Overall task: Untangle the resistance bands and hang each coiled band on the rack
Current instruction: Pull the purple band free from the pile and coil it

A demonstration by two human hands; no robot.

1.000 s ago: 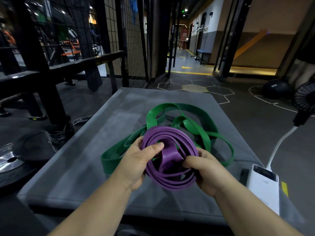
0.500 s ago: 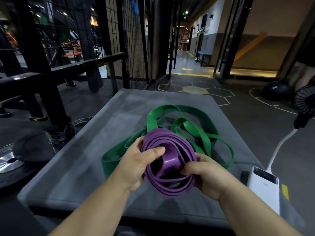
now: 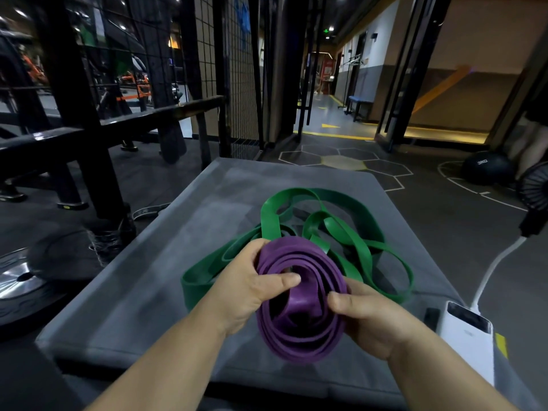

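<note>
Purple band (image 3: 296, 345) wound into a tight multi-turn coil, held upright at lower centre of the frame, just above the grey pad (image 3: 142, 277). Gripped on both sides. Left hand (image 3: 249, 289) wrapped round the left rim, thumb laid across the turns toward the coil's hole, other fingers curled behind and mostly hidden. Right hand (image 3: 376, 321) pinching the right rim, thumb pressed on the front, fingers out of sight behind the rubber. Seemingly free of the other band, though overlapping it in the picture, so contact not ruled out.

Green band (image 3: 270, 218) lying loose on the pad behind the coil, centre of the frame, sprawled in crossing, twisted loops. Neither coiled nor touched by either hand.

Judged as roughly the first half of the job: purple separated and coiled, not yet hung. Left to do: carrying purple to the rack, then untwisting, coiling and hanging green. No band seen hanging anywhere in view. Black frame (image 3: 74, 114) at upper left possibly the rack, impossible to say.

Further out: white power bank (image 3: 465, 345) at lower right, white cable (image 3: 489, 271) running up toward a small fan (image 3: 533, 191) at the right edge, weight plate (image 3: 20, 280) at the left edge, dark ball (image 3: 486, 167) on the floor at upper right.
</note>
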